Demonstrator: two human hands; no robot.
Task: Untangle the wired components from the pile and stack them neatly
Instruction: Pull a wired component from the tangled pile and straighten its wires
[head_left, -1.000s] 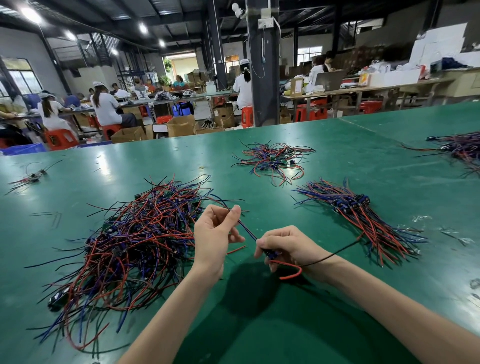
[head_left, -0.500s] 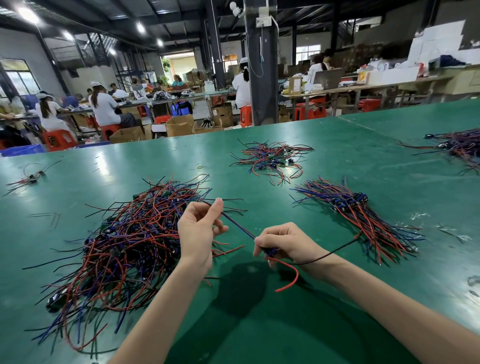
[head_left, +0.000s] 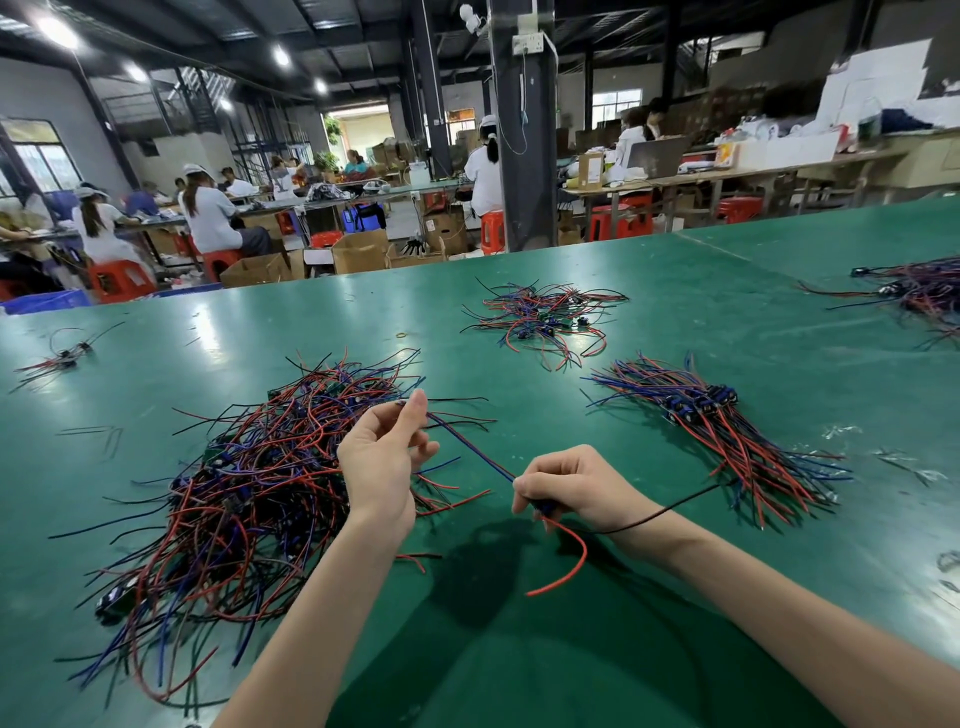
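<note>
Head view: the thumb and forefinger (head_left: 417, 410) of the left hand (head_left: 382, 462) pinch the far end of a blue-purple lead (head_left: 470, 447). The curled fingers (head_left: 527, 491) of the right hand (head_left: 576, 486) grip the small dark body of the wired component (head_left: 543, 505). The lead runs straight and taut between the two hands. The component is held above the green table (head_left: 519, 649), just right of the tangled pile (head_left: 249, 483), and the left hand sits over that pile's right edge. The step in hand appears to be drawing one unit free and straightening its leads. To do this well, the right hand should hold the body fixed while the left pinch stays light, so that the lead straightens without strain at the body. Both hands should stay lifted off the pile's right edge, or the loose ends may snag again. The component has thin, flexible insulated leads. A red lead (head_left: 571, 561) curls down below the right hand, and a black lead (head_left: 670, 512) trails past the right wrist, away from the pile. The sorted stack (head_left: 727, 431) lies well to the right of the pile, with its dark bodies grouped at one end and its leads fanned in one direction. The freed unit should probably be laid there in the same orientation.
</note>
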